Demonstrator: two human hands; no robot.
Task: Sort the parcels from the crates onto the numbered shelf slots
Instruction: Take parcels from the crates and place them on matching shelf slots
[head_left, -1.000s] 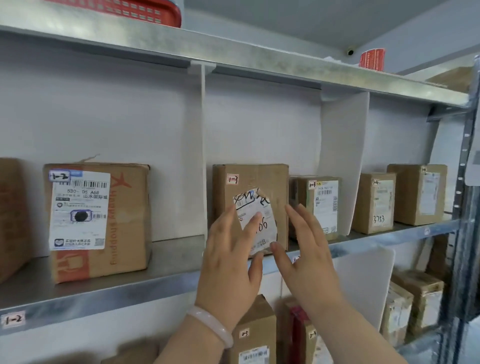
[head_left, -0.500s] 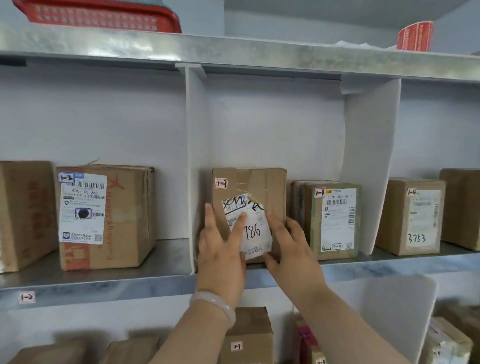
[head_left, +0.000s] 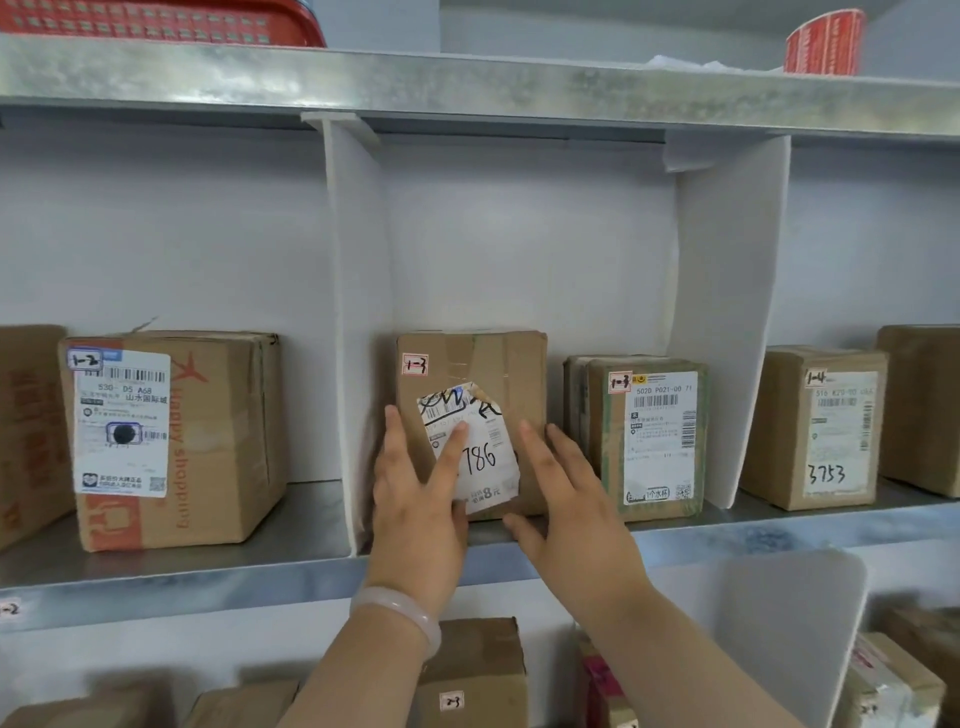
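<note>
Grip: both hands, left (head_left: 418, 499) and right (head_left: 571, 512), open-fingered on 1-3 parcel (head_left: 511, 374) | slot: taped parcel (head_left: 647, 436) beside

Six parcels (head_left: 471, 415) on the middle shelf (head_left: 218, 566) (two dividers (head_left: 353, 322))

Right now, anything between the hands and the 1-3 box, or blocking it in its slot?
Nothing visible. Left hand and right hand rest directly on the 1-3 box, which stands in its slot between the white divider and a neighbouring parcel.

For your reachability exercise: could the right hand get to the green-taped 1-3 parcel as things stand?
Probably yes. The right hand is right beside the green-taped parcel, which stands in the same slot at the shelf's front, with nothing between them.
</note>
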